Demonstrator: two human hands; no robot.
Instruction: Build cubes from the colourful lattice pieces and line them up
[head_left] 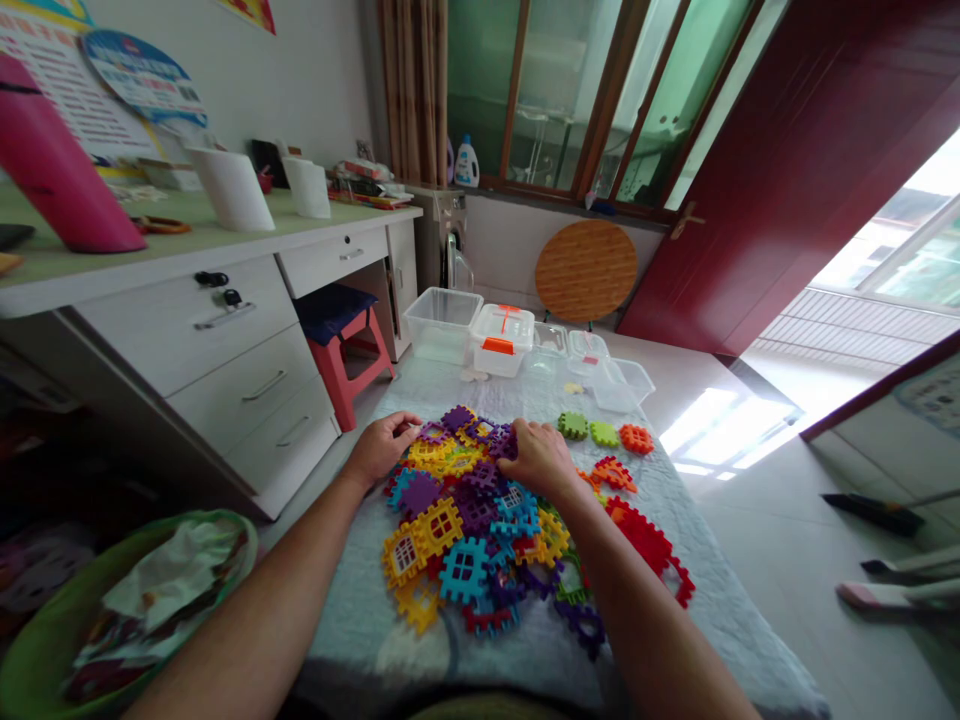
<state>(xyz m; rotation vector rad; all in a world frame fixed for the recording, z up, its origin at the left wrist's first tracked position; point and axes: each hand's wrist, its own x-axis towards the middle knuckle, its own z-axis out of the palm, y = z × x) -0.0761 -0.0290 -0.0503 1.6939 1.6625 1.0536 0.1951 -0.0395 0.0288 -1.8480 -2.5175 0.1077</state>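
Note:
A heap of interlocking plastic building blocks in purple, yellow, blue and other colours lies in front of me; one yellow block has a window grid. At the heap's far left edge is my left hand, its fingers loosely bent and apart, close to purple and yellow blocks, with nothing visibly held. My right hand reaches over the far right part of the heap. Its fingers are bent around a purple block, partly hidden by them. Green blocks and an orange block lie apart, beyond and right of that hand.
Clear plastic boxes stand at the table's far end, beside a lidded box with orange clips. Red blocks lie right of my right forearm. A green basket is at lower left, a red stool by the desk.

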